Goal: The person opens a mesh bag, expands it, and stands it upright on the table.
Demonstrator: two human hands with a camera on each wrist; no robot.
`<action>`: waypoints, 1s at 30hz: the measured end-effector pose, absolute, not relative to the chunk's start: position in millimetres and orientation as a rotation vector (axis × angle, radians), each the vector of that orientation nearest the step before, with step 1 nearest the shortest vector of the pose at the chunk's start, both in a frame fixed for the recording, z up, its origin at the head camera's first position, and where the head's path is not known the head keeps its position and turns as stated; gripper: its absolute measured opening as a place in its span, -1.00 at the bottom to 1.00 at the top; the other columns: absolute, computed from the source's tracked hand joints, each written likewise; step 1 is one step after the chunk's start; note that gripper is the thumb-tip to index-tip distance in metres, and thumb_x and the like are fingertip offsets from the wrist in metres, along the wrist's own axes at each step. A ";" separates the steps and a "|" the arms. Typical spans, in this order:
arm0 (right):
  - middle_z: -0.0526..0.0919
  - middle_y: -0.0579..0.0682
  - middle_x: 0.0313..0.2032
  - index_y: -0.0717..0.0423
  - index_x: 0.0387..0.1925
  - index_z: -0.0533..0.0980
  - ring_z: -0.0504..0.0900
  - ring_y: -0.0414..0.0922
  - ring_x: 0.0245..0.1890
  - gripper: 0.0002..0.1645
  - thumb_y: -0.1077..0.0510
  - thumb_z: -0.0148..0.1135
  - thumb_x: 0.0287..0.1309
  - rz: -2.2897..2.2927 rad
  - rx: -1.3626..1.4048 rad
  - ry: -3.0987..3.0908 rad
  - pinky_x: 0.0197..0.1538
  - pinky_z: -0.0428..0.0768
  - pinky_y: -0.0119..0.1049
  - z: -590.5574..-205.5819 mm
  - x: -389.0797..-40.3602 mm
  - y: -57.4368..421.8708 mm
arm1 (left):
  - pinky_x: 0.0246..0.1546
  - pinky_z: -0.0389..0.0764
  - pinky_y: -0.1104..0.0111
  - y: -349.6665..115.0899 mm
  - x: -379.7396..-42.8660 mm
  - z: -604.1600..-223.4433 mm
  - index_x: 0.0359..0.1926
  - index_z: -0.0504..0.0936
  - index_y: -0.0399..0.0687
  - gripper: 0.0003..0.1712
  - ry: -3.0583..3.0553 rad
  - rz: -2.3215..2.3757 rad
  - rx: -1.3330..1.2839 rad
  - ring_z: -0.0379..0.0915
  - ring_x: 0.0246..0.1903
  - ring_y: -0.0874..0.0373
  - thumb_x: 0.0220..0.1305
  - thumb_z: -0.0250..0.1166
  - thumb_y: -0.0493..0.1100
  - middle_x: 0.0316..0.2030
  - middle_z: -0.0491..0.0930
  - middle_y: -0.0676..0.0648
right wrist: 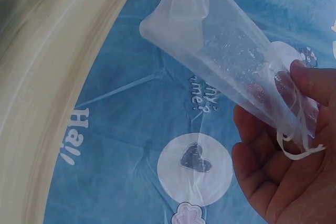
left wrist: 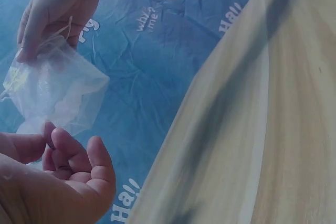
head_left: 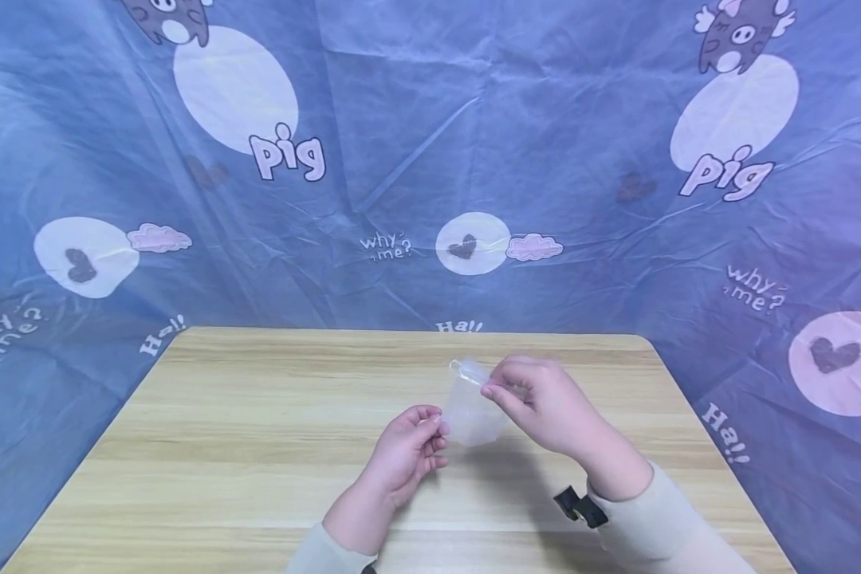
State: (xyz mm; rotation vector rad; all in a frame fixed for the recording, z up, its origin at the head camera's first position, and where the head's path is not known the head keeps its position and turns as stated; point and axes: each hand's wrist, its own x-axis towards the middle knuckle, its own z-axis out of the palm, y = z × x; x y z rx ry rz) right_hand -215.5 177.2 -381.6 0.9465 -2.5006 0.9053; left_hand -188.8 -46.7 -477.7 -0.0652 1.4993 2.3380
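A small, see-through white drawstring pouch (head_left: 473,416) hangs above the table between the two hands. My right hand (head_left: 541,402) pinches its top edge between thumb and fingers, close to the loose white cord (right wrist: 294,150). At the pouch's lower left corner, my left hand (head_left: 409,454) pinches the fabric with thumb and index finger, the other fingers loosely bent. In the left wrist view the sheer pouch (left wrist: 58,87) spreads out between both hands. Creases and whitish folds show through it; whether anything lies inside, I cannot tell.
A light wood-grain table (head_left: 222,446) lies under the hands. Behind it and at both sides hangs a blue printed cloth (head_left: 402,159) with pigs, hearts and lettering. A black strap piece (head_left: 579,508) sits at the right sleeve.
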 end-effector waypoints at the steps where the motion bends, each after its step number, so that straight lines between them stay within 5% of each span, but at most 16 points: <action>1: 0.72 -0.27 -0.33 -0.06 -0.37 0.69 0.68 -0.28 -0.32 -0.84 0.26 0.46 0.29 0.904 0.942 -2.504 -0.17 0.70 -0.17 -381.8 -215.6 177.2 | -0.23 0.61 0.35 -46.9 -188.4 -477.8 0.08 0.50 -0.14 -0.82 1.497 2.342 -0.059 0.47 -0.26 0.21 0.58 0.16 -0.18 -0.22 0.60 0.00; 11: 0.68 -0.28 -0.36 -0.06 -0.37 0.69 0.62 -0.30 -0.37 -0.86 0.23 0.46 0.30 0.870 0.892 -2.515 -0.23 0.66 -0.17 -380.8 -216.6 177.7 | -0.32 0.61 0.43 -46.5 -187.2 -478.6 0.23 0.34 -0.28 -0.52 1.484 2.372 0.021 0.57 -0.30 0.28 0.37 0.28 -0.37 -0.12 0.77 -0.05; 24: 0.69 -0.28 -0.35 -0.07 -0.37 0.69 0.66 -0.28 -0.35 -0.85 0.23 0.47 0.28 0.851 0.903 -2.515 -0.22 0.68 -0.19 -386.8 -218.3 176.6 | -0.38 0.58 0.44 -48.5 -190.8 -482.9 0.16 0.51 -0.40 -0.62 1.736 2.308 -0.045 0.51 -0.32 0.24 0.36 0.30 -0.42 -0.22 0.66 0.02; 30: 0.71 -0.23 -0.34 -0.02 -0.34 0.71 0.69 -0.23 -0.29 -0.91 0.20 0.50 0.26 0.817 0.919 -2.545 -0.17 0.70 -0.16 -393.5 -222.7 173.8 | -0.39 0.53 0.47 -46.0 -197.3 -486.2 0.07 0.68 -0.42 -0.68 2.085 2.184 0.039 0.47 -0.36 0.20 0.32 0.39 -0.36 -0.18 0.66 -0.11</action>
